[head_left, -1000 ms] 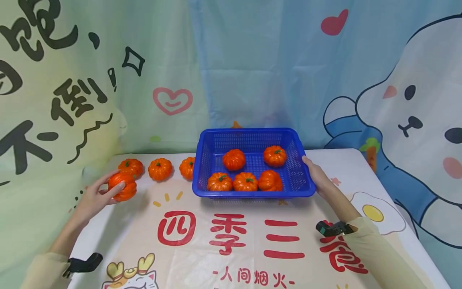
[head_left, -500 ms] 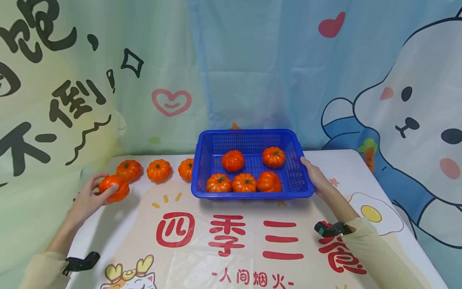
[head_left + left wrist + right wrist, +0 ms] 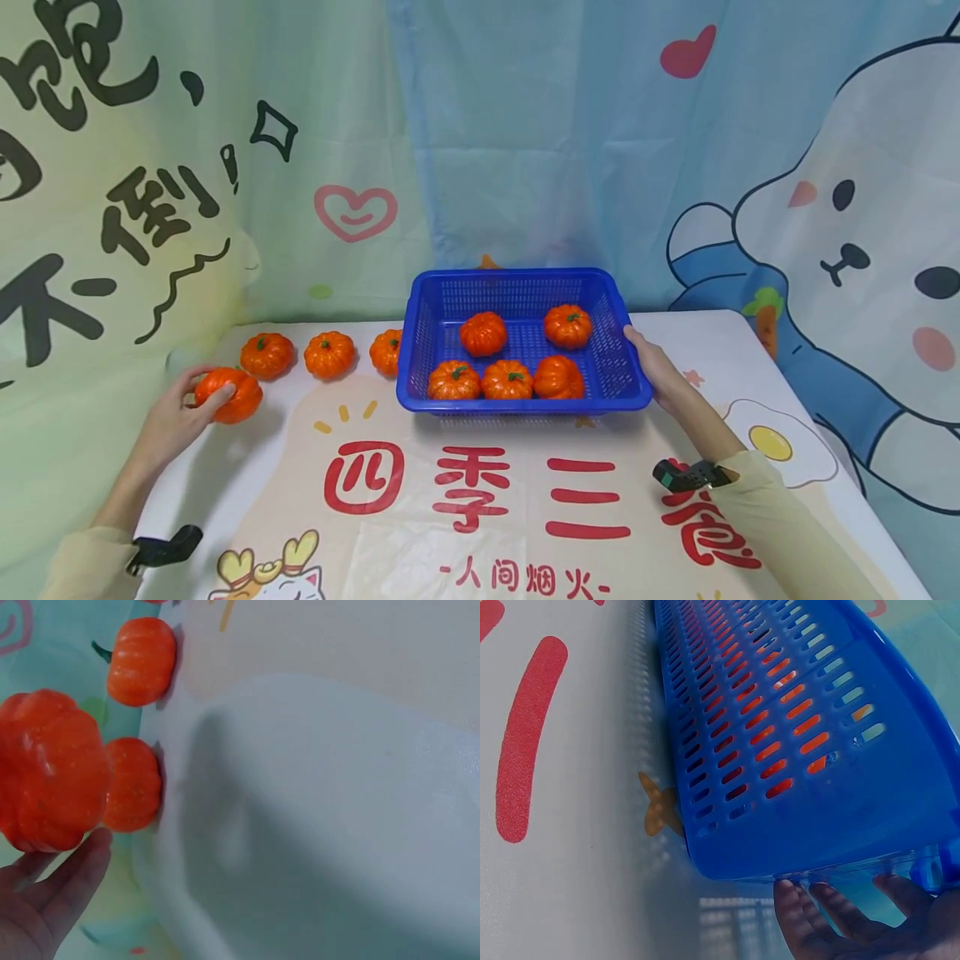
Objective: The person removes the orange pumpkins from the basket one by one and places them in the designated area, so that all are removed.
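Observation:
My left hand (image 3: 176,421) holds a small orange pumpkin (image 3: 228,395) between thumb and fingers, at the left side of the table. In the left wrist view the pumpkin (image 3: 51,771) looks large, and the fingertips (image 3: 94,851) press against its side. A blue plastic basket (image 3: 525,405) with slotted walls stands in the middle, several orange pumpkins (image 3: 567,326) inside it. My right hand (image 3: 658,364) grips the basket's right end at the rim. From the right wrist view, fingers (image 3: 840,907) touch the outside of the basket (image 3: 840,817); the thumb is hidden there.
Three more pumpkins lie in a row along the back left: one by my left hand (image 3: 267,356), a middle pumpkin (image 3: 330,355), and a pumpkin (image 3: 386,352) partly behind the basket. A printed cloth (image 3: 480,500) covers the table. A patterned curtain (image 3: 510,167) hangs close behind.
With the pumpkin in it, my left hand has moved left and slightly toward me, uncovering more of the leftmost pumpkin in the row. The right hand and basket stay in place.

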`<state>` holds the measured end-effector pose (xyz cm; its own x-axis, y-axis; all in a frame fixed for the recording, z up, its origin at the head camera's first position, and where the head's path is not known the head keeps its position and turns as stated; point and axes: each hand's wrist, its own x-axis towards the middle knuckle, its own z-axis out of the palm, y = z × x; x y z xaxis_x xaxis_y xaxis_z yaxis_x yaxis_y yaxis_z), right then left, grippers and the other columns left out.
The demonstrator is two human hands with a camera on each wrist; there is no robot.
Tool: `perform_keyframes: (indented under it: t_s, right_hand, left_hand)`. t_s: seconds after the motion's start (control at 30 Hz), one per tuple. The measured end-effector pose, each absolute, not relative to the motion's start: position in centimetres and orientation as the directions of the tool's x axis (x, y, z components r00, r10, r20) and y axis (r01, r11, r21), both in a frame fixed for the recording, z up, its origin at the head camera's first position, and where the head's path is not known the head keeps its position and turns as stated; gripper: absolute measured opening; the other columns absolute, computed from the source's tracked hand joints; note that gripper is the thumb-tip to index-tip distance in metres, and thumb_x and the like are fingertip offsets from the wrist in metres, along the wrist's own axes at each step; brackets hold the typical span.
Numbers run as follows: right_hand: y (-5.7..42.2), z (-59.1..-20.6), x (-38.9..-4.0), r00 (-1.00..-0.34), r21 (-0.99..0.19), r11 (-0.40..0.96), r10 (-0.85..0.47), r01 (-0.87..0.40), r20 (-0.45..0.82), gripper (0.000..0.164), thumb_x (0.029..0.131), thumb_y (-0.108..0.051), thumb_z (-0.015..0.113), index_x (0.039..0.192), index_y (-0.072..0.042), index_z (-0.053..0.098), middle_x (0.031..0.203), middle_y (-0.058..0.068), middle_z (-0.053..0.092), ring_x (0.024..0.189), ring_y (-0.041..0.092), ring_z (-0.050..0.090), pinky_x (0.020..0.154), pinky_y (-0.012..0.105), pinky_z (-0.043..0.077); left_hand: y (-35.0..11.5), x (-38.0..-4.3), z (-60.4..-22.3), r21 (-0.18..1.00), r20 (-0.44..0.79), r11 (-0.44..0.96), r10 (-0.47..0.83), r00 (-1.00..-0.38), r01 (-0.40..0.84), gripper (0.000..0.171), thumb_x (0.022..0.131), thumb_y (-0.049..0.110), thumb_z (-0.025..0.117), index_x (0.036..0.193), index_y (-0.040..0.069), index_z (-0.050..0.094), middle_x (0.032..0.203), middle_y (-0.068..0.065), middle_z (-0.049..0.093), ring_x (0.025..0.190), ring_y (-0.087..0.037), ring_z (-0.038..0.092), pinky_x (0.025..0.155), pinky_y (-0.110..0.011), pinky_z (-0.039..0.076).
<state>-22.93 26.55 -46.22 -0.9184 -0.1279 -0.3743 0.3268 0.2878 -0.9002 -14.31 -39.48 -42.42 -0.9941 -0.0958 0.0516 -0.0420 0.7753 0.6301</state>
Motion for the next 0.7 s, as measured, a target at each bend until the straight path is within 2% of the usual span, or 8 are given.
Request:
perform_keyframes:
  t_s: [0.17,0.3,0.43,0.53,0.6,0.7]
  right_hand:
    - [26.6,-46.2,-22.9,-0.919,-0.899,0.294,-0.127,0.324,-0.373,0.082,0.097,-0.066,0.014,0.157,-0.009,0.006,0.152,0.027,0.030,0.134,0.038,0.037,0.115,0.050,0.031]
    - [26.6,-46.3,-22.9,-0.918,-0.896,0.295,-0.120,0.331,-0.379,0.082,0.097,-0.066,0.013,0.157,-0.010,0.006,0.152,0.027,0.030,0.134,0.037,0.038,0.114,0.048,0.032]
    - [26.6,-46.3,-22.9,-0.915,-0.894,0.291,-0.118,0.340,-0.386,0.081,0.098,-0.065,0.013,0.157,-0.011,0.005,0.153,0.027,0.029,0.136,0.038,0.036,0.116,0.051,0.030]
    - [26.5,-46.3,-22.9,-0.913,-0.892,0.290,-0.118,0.346,-0.392,0.081,0.097,-0.066,0.013,0.157,-0.011,0.004,0.154,0.026,0.027,0.137,0.039,0.034,0.118,0.054,0.027]
    - [26.5,-46.2,-22.9,-0.912,-0.892,0.288,-0.119,0.347,-0.393,0.082,0.097,-0.066,0.013,0.157,-0.011,0.004,0.155,0.026,0.026,0.139,0.040,0.033,0.118,0.055,0.025]
    - [26.5,-46.1,-22.9,-0.912,-0.895,0.280,-0.121,0.348,-0.392,0.082,0.097,-0.066,0.014,0.157,-0.011,0.003,0.156,0.026,0.025,0.140,0.041,0.031,0.119,0.055,0.023]
  left_hand:
    - [-39.6,-14.1,-42.5,0.646,0.050,0.761,-0.114,-0.992,-0.055,0.060,0.095,0.039,0.058,0.138,0.002,0.040,0.124,-0.038,0.054,0.073,0.018,0.045,0.059,-0.019,0.051]
    - [-39.7,-13.9,-42.7,0.648,0.051,0.760,-0.095,-0.994,-0.039,0.058,0.095,0.036,0.060,0.135,0.000,0.040,0.122,-0.038,0.055,0.075,0.015,0.047,0.059,-0.018,0.051]
    - [-39.7,-13.8,-43.1,0.651,0.044,0.757,-0.104,-0.994,-0.050,0.060,0.093,0.032,0.063,0.129,-0.007,0.035,0.117,-0.037,0.050,0.080,-0.011,0.057,0.057,-0.017,0.051]
    - [-39.6,-13.8,-43.4,0.654,0.032,0.751,-0.147,-0.989,-0.090,0.065,0.092,0.030,0.063,0.127,-0.014,0.030,0.114,-0.037,0.044,0.084,-0.032,0.056,0.055,-0.015,0.047]
    - [-39.5,-13.9,-43.6,0.652,0.040,0.752,-0.163,-0.986,-0.098,0.070,0.090,0.028,0.064,0.128,-0.018,0.028,0.114,-0.037,0.042,0.088,-0.038,0.053,0.057,-0.015,0.045]
    - [-39.5,-13.9,-43.7,0.602,0.043,0.792,-0.166,-0.985,-0.107,0.074,0.087,0.029,0.066,0.131,-0.019,0.031,0.119,-0.040,0.037,0.095,-0.045,0.047,0.065,-0.028,0.050]
